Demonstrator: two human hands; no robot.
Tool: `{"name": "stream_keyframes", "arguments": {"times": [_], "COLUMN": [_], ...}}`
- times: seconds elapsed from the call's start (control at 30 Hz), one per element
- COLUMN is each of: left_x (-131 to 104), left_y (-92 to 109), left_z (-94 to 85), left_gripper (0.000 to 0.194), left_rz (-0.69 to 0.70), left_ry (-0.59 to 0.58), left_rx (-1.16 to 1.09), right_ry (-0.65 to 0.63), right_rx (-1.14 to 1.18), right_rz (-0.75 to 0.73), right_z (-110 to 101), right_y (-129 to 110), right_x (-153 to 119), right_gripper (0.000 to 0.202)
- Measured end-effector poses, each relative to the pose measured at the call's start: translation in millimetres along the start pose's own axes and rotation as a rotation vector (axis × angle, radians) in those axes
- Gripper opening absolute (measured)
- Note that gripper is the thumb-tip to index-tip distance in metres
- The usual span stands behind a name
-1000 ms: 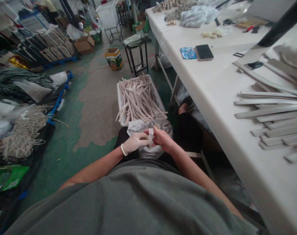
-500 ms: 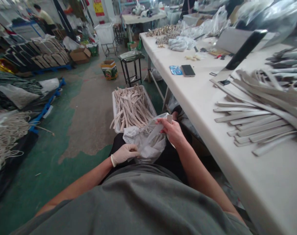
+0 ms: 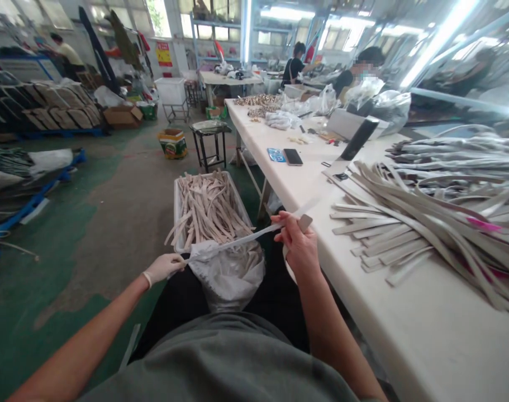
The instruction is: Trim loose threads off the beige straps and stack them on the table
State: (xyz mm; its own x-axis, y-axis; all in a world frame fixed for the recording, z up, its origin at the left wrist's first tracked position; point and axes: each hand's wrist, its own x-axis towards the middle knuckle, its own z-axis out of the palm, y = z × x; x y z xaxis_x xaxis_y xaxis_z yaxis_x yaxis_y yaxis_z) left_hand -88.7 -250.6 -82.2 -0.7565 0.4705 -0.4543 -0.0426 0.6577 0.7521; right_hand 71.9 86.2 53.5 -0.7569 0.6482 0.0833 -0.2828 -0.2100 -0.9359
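Note:
My left hand [image 3: 165, 268], in a pale glove, is closed in a pinch on one end of a thin translucent strip [image 3: 233, 243]. The strip runs taut up to my right hand [image 3: 298, 240], which is bare. Its fingers are wrapped round a beige strap [image 3: 305, 223] whose rounded end sticks out at the top, while a loop of it hangs below. The strip also passes between those fingers, and its far end is blurred above the table. Under the strip, a white plastic bag [image 3: 224, 285] with strap pieces inside lies between my legs.
A white crate [image 3: 176, 206] full of pinkish-beige strips stands ahead. On the white table [image 3: 313, 178] to my right are many beige straps [image 3: 388, 240], a phone [image 3: 293, 157] and a dark upright object [image 3: 360, 138]. A black stool [image 3: 210, 131] stands beyond the crate. Co-workers sit farther back.
My hands have moved apart, the left one outward to the left, drawing the translucent strip straight between them over the bag. The camera view has tilted up.

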Motion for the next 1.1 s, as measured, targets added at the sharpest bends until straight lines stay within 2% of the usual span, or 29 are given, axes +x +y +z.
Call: {"name": "stream_keyframes", "arguments": {"times": [0.1,0.17,0.2,0.27,0.33,0.37,0.4,0.5,0.53,0.6,0.67,0.77,0.83,0.9,0.97,1.03,1.1], "left_x": [14,20,22,22,17,13,7,-11,-15,-21,-21,-17,-13,-10,-7,-6,-7], "left_y": [0,4,8,22,44,59,74,121,134,151,157,155,154,154,154,154,152], "left_z": [-8.8,-16.1,-20.1,-26.1,-25.1,-20.6,-13.0,23.5,37.7,63.5,81.5,93.3,95.3,96.2,96.6,96.5,96.3], "left_gripper": [0.025,0.029,0.036,0.056,0.066,0.068,0.071,0.076,0.072,0.049,0.033,0.042,0.047,0.045,0.043,0.043,0.042], "left_rz": [0.003,-0.008,-0.013,0.012,0.117,0.195,0.276,0.481,0.529,0.558,0.506,0.377,0.328,0.312,0.295,0.289,0.332], "left_ry": [0.005,-0.048,-0.054,0.049,0.198,0.222,0.172,-0.100,-0.134,-0.128,-0.123,-0.211,-0.214,-0.133,-0.045,0.030,0.101], "left_rx": [0.066,-0.019,-0.111,-0.340,-0.512,-0.553,-0.557,-0.407,-0.337,-0.262,-0.317,-0.640,-0.895,-1.062,-1.134,-1.143,-1.097], "right_ry": [0.021,0.027,0.022,0.004,-0.033,-0.060,-0.094,-0.176,-0.189,-0.203,-0.201,-0.158,-0.161,-0.234,-0.337,-0.389,-0.373], "right_rx": [-0.032,-0.057,-0.073,-0.093,-0.094,-0.096,-0.104,-0.142,-0.158,-0.194,-0.224,-0.203,-0.148,-0.103,-0.102,-0.132,-0.164], "right_rz": [-0.037,-0.046,-0.040,-0.010,0.040,0.063,0.081,0.085,0.080,0.066,0.038,0.056,0.191,0.382,0.522,0.545,0.495], "right_z": [1,3,4,8,14,18,22,35,38,42,41,31,26,27,32,39,44], "right_y": [-5,-7,-7,-5,1,4,7,13,14,13,14,24,41,63,84,98,104], "right_x": [-4,-5,-6,-6,-6,-6,-6,-5,-4,0,6,9,2,-13,-32,-46,-52], "right_gripper": [0.029,0.026,0.026,0.028,0.030,0.031,0.031,0.029,0.028,0.027,0.029,0.041,0.052,0.055,0.053,0.048,0.044]}}
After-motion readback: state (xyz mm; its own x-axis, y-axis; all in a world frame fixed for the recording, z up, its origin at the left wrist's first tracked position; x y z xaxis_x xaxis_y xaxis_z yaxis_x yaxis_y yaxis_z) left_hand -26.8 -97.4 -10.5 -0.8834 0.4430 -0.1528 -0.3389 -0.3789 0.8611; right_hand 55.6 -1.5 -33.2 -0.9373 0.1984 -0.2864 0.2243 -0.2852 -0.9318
